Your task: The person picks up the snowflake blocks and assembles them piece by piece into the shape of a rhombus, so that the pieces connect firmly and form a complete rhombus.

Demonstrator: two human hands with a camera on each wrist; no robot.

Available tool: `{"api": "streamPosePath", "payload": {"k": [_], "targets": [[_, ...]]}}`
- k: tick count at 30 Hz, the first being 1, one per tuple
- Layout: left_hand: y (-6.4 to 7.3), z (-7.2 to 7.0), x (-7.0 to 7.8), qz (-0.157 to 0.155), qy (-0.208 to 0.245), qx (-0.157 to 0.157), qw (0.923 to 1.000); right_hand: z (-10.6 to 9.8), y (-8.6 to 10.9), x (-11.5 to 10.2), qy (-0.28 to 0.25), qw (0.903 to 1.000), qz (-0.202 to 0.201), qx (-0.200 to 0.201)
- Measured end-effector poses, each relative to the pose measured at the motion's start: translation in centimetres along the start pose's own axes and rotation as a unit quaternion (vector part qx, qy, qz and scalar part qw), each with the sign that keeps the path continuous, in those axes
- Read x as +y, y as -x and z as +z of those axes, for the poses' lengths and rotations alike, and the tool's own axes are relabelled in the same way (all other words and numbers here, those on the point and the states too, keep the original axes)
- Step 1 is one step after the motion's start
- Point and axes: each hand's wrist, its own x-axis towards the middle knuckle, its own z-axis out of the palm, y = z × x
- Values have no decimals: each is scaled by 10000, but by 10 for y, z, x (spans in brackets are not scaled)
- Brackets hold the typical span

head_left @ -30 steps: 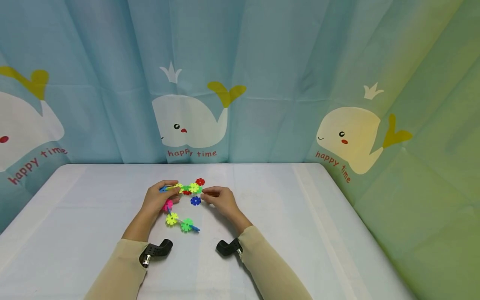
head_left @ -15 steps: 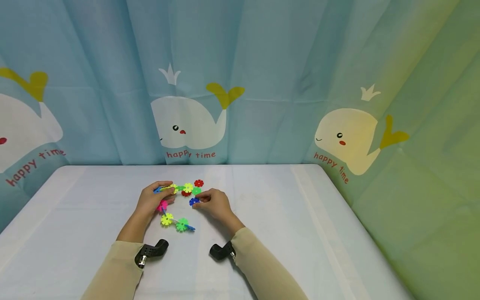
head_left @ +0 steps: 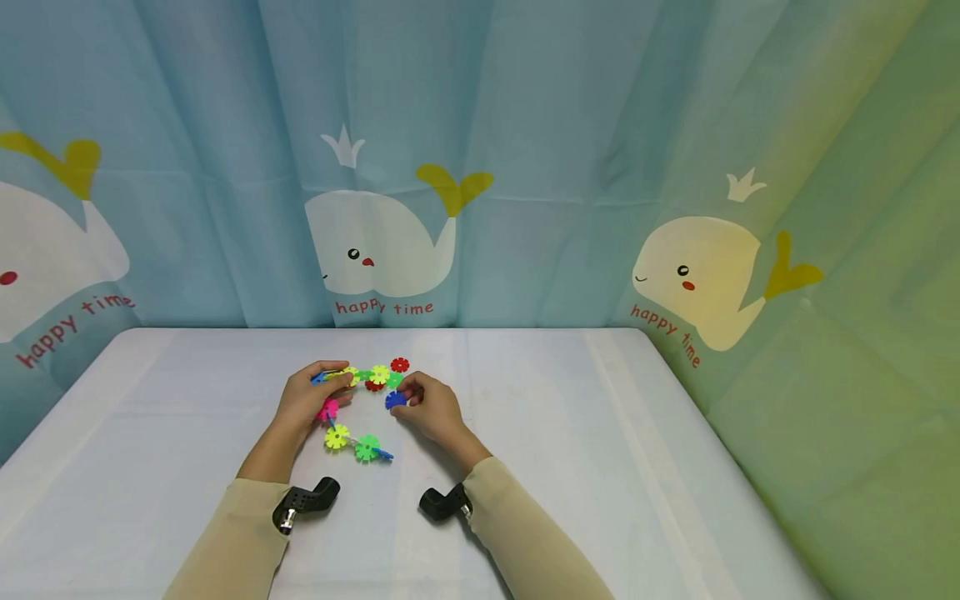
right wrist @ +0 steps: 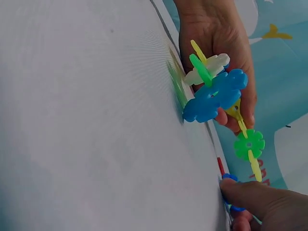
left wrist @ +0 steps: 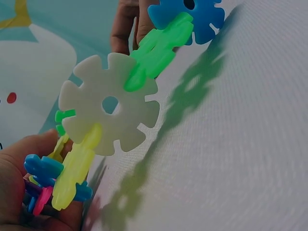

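Observation:
A chain of interlocking snowflake discs in several colours curves between the hands in the head view. My left hand (head_left: 302,398) grips its left side, near a pink disc (head_left: 327,410). Below hang a yellow disc (head_left: 337,437) and a green disc (head_left: 367,448) with a blue one at the end. My right hand (head_left: 433,408) pinches a dark blue disc (head_left: 394,401) between thumb and fingers, just below the chain's upper right end. In the left wrist view, a white disc (left wrist: 125,108) joins yellow and green ones. A yellow piece (right wrist: 255,166) lies above my right thumb in the right wrist view.
A red disc (head_left: 400,365) is at the chain's upper right. The white table (head_left: 570,467) reaches back to a blue curtain (head_left: 555,167) printed with whales. A green curtain (head_left: 862,400) stands on the right. Black camera mounts (head_left: 315,497) stick out from both wrists.
My right hand has shifted left and down from the green disc to the dark blue disc, and now pinches it. My left hand keeps its grip, having moved slightly left with the chain.

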Motion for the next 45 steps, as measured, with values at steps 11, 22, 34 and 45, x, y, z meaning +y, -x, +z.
{"api": "streamPosePath", "payload": {"k": [11,22,34,45], "targets": [[5,6,3,49,194,-10,9998,-1,-2,7,-1021,9922,-54,710],[8,28,3,63,9,53,10000,-16,-2,4,-2033,9748,-89,915],[8,24,6,57,177,-145,9997,-16,-8,21,-1852,9778,-251,949],[5,18,3,209,221,-205,9993,-14,-8,18,-1624,9826,49,896]]}}
